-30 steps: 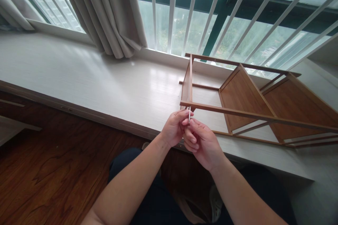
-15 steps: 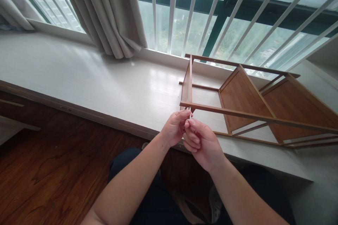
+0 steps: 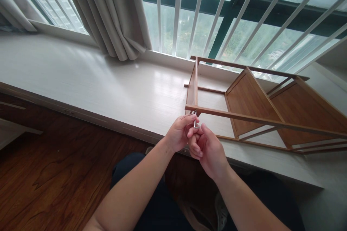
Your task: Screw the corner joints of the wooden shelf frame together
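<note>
An L-shaped metal hex key [image 3: 195, 120] points up at the underside of the near wooden rail, close to that rail's left end. My left hand [image 3: 176, 133] is closed, pinching the key's long arm between thumb and fingertips. Just right of it, my right hand [image 3: 207, 148] has its fingers curled at the key's bent lower end, the thumb slightly lifted. The rail belongs to a brown wooden shelf frame [image 3: 235, 114] lying on its side. Where the key's tip meets the rail is too small to make out.
The frame lies on a white window ledge [image 3: 121, 90], its slanted panels [image 3: 249, 101] extending right. White bars [image 3: 177, 14] and a grey curtain [image 3: 108, 14] stand behind. Below the ledge's front edge are my legs and a dark wooden floor [image 3: 67, 177].
My right thumb has lifted and the fingers have shifted slightly, so the key's bent end now shows. My left hand and the shelf frame have stayed in place.
</note>
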Tool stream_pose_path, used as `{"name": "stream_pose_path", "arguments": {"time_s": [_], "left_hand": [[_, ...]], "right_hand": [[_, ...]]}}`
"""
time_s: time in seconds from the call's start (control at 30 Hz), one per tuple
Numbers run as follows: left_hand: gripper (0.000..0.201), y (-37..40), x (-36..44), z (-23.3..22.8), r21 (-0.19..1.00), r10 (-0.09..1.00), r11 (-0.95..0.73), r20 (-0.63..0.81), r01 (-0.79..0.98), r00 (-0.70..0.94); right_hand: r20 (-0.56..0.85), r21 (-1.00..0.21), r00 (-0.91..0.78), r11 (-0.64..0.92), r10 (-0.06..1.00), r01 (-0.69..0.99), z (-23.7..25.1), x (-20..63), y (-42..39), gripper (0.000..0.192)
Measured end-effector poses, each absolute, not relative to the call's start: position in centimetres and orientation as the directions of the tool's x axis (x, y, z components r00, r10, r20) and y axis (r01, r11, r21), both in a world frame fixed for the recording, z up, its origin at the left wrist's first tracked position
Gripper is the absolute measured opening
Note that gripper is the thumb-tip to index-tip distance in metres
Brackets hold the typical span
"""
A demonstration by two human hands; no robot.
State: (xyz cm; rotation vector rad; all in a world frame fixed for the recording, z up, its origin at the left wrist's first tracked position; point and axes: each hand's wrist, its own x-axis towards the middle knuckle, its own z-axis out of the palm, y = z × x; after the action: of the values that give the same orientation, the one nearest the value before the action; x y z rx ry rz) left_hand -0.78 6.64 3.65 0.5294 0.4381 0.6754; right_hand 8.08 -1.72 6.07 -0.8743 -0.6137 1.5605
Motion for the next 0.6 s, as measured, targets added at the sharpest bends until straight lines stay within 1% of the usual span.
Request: {"name": "stream_pose_path", "arguments": {"time_s": [0.1, 0.17, 0.23, 0.37, 0.47, 0.6], "left_hand": [[0.027, 6.68, -0.76, 3.60, 0.606, 0.693, 0.637, -0.179, -0.477, 0.698], [0.026, 6.75, -0.75, 3.57, 0.614, 0.701, 0.624, -0.168, -0.483, 0.693], [0.025, 6.80, -0.76, 3.59, 0.622, 0.706, 0.614, -0.159, -0.486, 0.690], [0.025, 6.71, -0.78, 3.78, 0.621, 0.695, 0.622, -0.155, -0.478, 0.702], [0.024, 6.64, -0.76, 3.85, 0.608, 0.707, 0.615, -0.143, -0.503, 0.692], [0.025, 6.70, -0.67, 3.72, 0.596, 0.718, 0.618, -0.161, -0.513, 0.678]], "right_hand": [[-0.102, -0.897, 0.101, -0.048, 0.990, -0.439, 5.83, 8.21, -2.01, 0.042], [-0.037, -0.947, 0.147, 0.013, 0.988, -0.320, 5.87, 8.33, -2.09, 0.040], [0.006, -0.977, 0.165, 0.041, 0.986, -0.210, 6.01, 8.41, -2.08, 0.039], [0.047, -0.995, 0.188, 0.062, 0.981, -0.077, 6.23, 8.43, -2.00, 0.035], [0.096, -0.995, 0.212, 0.096, 0.972, 0.013, 6.31, 8.43, -2.00, 0.033], [0.163, -0.974, 0.245, 0.117, 0.956, 0.194, 6.53, 8.55, -1.95, 0.033]]}}
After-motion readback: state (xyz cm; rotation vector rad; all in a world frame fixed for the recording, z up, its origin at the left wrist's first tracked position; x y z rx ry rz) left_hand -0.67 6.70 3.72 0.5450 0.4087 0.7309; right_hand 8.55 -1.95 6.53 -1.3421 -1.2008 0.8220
